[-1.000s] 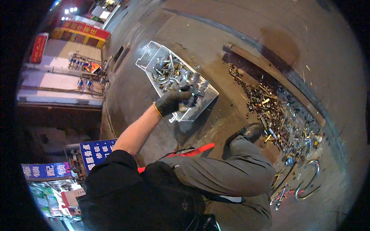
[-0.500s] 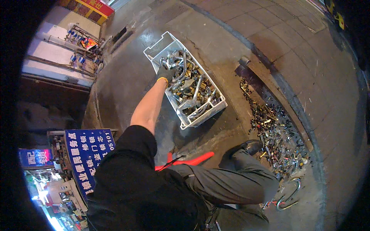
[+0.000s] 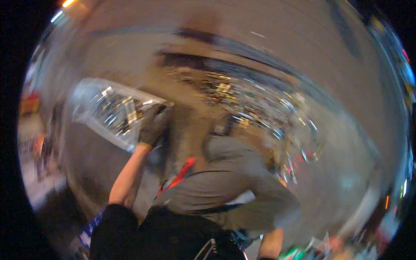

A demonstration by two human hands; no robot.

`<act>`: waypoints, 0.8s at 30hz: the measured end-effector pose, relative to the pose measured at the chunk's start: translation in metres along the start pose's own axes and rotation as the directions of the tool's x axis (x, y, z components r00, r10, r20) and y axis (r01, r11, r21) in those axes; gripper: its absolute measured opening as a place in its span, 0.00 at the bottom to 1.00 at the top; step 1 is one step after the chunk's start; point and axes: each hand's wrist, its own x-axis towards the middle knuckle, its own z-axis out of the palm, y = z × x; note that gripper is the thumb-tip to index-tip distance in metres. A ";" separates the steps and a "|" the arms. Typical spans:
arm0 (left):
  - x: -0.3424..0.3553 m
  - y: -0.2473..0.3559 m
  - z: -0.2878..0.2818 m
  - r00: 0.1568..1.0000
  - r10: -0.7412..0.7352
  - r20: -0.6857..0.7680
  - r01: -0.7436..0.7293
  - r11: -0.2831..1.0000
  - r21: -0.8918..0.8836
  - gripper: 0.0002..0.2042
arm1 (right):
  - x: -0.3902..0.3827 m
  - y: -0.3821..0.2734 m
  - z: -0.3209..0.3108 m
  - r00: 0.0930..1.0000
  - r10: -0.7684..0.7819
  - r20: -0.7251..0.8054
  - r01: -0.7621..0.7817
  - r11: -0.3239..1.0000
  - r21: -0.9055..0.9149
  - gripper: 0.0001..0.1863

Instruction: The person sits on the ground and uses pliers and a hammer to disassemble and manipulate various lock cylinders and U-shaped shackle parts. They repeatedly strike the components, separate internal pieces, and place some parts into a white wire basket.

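My left hand [image 3: 154, 125], in a dark work glove, is at the near right end of a white plastic basket [image 3: 102, 130]. It touches or overlaps the rim; motion blur hides how the fingers lie. Metal fittings [image 3: 117, 112], some shiny and some brassy, fill the basket, too smeared to name singly. At the lower right, a short stretch of my right forearm [image 3: 271, 243] shows beside my bent leg, and the hand itself does not show.
A wide scatter of small metal parts [image 3: 247, 102] covers the ground beyond my legs. A red bar-like thing [image 3: 180, 174] sticks out beside my thigh [image 3: 203, 184]. A dark kerb-like strip [image 3: 242, 52] runs behind the scatter. Blurred coloured objects [image 3: 299, 253] lie at the lower right.
The view has swung right, so the basket now appears farther left and the scatter nearer the middle. My left hand has gone from among the fittings to the basket's near end. My right forearm has appeared.
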 end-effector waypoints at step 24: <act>0.081 0.174 0.398 0.641 0.026 0.767 0.045 0.996 -0.071 0.13 | 0.373 0.086 -0.165 0.737 -0.479 -0.476 0.116 0.784 -0.610 0.20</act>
